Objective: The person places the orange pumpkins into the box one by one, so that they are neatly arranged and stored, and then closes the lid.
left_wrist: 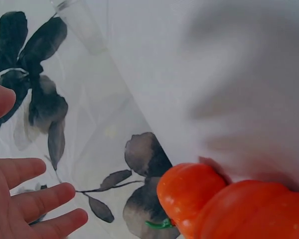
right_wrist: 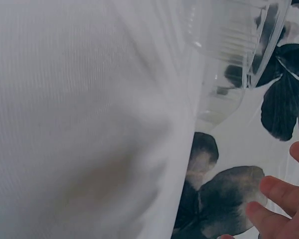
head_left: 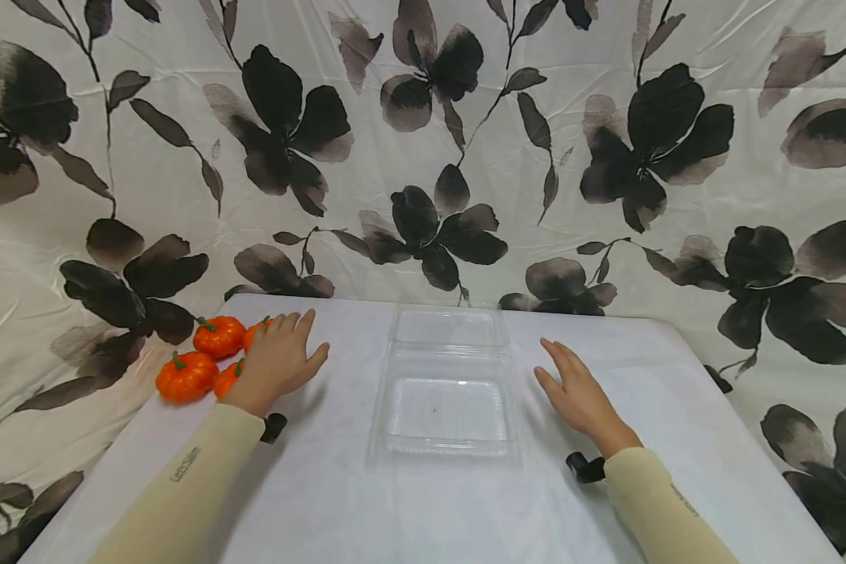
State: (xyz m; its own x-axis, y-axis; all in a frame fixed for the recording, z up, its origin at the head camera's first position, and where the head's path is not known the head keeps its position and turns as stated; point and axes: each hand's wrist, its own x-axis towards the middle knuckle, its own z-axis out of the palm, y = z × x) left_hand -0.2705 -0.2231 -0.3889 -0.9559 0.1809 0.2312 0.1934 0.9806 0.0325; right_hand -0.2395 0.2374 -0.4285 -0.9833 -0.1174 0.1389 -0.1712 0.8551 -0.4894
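Note:
My left hand point(head_left: 279, 362) hovers with spread fingers beside a group of small orange pumpkins point(head_left: 186, 377) at the table's left, partly hiding two of them. In the left wrist view its fingers point(left_wrist: 45, 201) are apart and hold nothing, with two pumpkins point(left_wrist: 254, 211) at the lower right. A clear plastic clamshell container point(head_left: 446, 411) lies with its lid point(head_left: 450, 327) folded back at the middle of the table. To the right of it is my right hand point(head_left: 580, 394), fingers extended and nothing held. The right wrist view shows those fingertips point(right_wrist: 276, 191) near the container's side point(right_wrist: 224, 35).
A white cloth covers the table point(head_left: 423, 517). Behind it hangs a pale curtain point(head_left: 366, 258) with dark flowers, close along the table's back edge. Dark wrist cameras point(head_left: 585, 468) sit at both cuffs.

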